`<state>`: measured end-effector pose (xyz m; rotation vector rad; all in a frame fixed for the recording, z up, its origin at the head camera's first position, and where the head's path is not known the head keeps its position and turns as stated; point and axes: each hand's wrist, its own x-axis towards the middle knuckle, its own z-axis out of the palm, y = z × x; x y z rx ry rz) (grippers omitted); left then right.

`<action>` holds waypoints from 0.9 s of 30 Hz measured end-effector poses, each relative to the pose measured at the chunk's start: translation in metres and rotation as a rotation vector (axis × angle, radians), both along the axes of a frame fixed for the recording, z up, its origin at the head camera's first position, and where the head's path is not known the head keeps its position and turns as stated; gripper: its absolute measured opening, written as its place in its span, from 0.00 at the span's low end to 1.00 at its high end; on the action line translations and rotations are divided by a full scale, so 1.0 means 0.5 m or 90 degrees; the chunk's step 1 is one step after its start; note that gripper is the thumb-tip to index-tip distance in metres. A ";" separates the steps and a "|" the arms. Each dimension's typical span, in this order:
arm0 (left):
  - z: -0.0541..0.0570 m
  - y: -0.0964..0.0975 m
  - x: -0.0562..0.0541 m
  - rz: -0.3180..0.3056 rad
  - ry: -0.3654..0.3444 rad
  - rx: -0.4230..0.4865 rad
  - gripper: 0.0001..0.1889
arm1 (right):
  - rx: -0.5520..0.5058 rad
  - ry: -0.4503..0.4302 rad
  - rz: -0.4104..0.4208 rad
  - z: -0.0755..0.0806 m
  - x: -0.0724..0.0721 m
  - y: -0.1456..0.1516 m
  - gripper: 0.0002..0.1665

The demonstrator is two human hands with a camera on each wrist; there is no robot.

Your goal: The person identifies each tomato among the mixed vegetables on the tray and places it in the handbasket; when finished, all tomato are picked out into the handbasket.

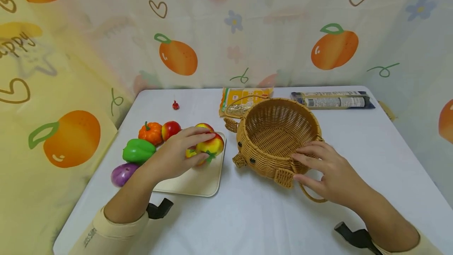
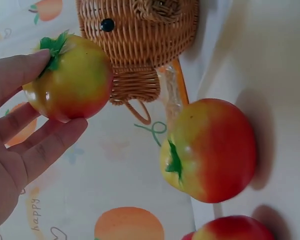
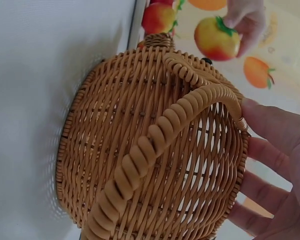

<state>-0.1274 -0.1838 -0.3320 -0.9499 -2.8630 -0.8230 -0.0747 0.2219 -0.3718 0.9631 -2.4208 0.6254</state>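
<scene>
My left hand (image 1: 173, 156) grips a yellow-and-red toy tomato (image 2: 77, 82) with a green leafy top, thumb by the leaves and fingers around the other side. It is held up over the right part of a cream tray (image 1: 192, 190). Another such tomato (image 2: 222, 150) sits below it, partly hidden by the hand in the head view. My right hand (image 1: 329, 172) holds the rim of a wicker basket (image 1: 263, 166) with animal-like ears and black eyes, fingers over the edge and thumb outside near the handle (image 3: 135, 160). The basket stands upright, right of the tray.
Left of my left forearm lie an orange pumpkin (image 1: 151, 133), a red round fruit (image 1: 171, 130), a green bell pepper (image 1: 139, 151) and a purple eggplant-like piece (image 1: 123, 174). Behind the basket are a yellow packet (image 1: 230, 97) and a long dark package (image 1: 332, 100). A small red item (image 1: 175, 105) lies farther back.
</scene>
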 end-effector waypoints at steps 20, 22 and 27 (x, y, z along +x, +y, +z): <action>0.061 0.119 -0.067 -0.088 0.077 0.119 0.28 | 0.006 -0.047 -0.034 0.004 0.001 -0.003 0.31; 0.064 0.135 -0.074 -0.094 0.071 0.127 0.28 | 0.007 -0.047 -0.036 0.005 0.003 -0.002 0.31; 0.064 0.172 -0.085 -0.096 0.040 0.110 0.28 | 0.010 -0.046 -0.040 0.005 0.005 -0.001 0.32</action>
